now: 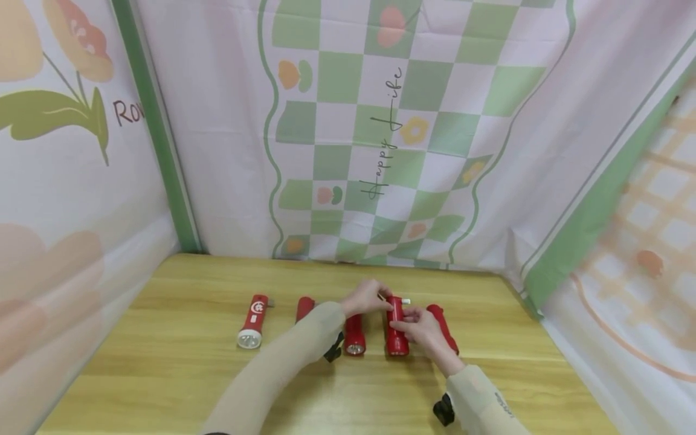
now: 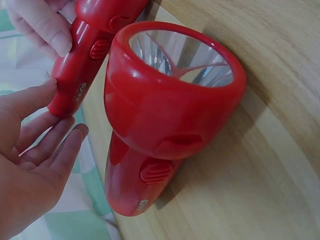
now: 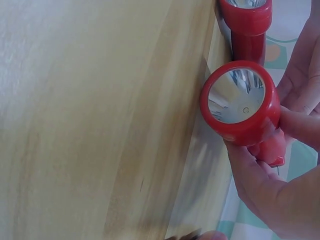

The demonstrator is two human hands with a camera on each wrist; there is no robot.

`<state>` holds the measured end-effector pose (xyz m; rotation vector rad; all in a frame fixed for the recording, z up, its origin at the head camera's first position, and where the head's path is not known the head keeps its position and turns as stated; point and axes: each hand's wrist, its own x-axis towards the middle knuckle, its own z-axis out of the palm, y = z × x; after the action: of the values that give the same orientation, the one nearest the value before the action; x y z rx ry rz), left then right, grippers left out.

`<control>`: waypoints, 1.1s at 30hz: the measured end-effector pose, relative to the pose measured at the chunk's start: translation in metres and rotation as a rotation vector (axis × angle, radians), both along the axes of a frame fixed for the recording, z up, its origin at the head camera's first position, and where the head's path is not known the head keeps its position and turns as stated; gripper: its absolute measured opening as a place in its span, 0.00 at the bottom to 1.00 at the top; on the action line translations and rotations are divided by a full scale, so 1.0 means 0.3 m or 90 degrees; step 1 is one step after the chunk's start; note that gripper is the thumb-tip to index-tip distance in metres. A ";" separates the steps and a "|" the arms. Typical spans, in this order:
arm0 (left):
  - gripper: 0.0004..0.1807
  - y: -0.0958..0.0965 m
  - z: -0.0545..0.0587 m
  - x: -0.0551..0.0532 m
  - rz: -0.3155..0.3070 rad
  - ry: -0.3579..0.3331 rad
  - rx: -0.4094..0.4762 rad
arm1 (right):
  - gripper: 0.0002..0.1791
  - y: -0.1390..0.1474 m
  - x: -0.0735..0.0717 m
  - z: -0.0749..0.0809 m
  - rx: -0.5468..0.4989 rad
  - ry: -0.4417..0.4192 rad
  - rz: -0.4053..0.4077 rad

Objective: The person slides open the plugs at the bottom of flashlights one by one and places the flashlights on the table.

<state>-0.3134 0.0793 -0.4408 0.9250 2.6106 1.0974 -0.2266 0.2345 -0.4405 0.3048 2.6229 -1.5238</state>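
Between both hands in the head view is a red flashlight (image 1: 397, 344), its lens end toward the person. My left hand (image 1: 365, 298) pinches its tail end; in the left wrist view the thumb lies on one side and the fingers on the other. A small pale plug (image 1: 406, 301) sticks out sideways near that end. My right hand (image 1: 425, 331) grips the body from the right, and the right wrist view shows its fingers just behind the round lens head (image 3: 240, 102). Left of it, another red flashlight (image 1: 355, 335) lies partly behind the left hand.
A red flashlight with a white head (image 1: 250, 337) lies at the far left of the wooden table (image 1: 163, 362). Another red one (image 1: 304, 307) is partly covered by the left sleeve. One more (image 1: 443, 326) lies beyond the right hand. Patterned curtains (image 1: 228, 151) surround the table.
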 end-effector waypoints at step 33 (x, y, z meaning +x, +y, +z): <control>0.15 0.013 -0.009 -0.001 0.041 -0.090 -0.047 | 0.25 -0.011 0.008 -0.003 0.041 -0.021 0.048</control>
<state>-0.3137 0.0833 -0.4434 0.7254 2.5623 1.0329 -0.2241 0.2313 -0.4414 0.2300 2.6304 -1.4009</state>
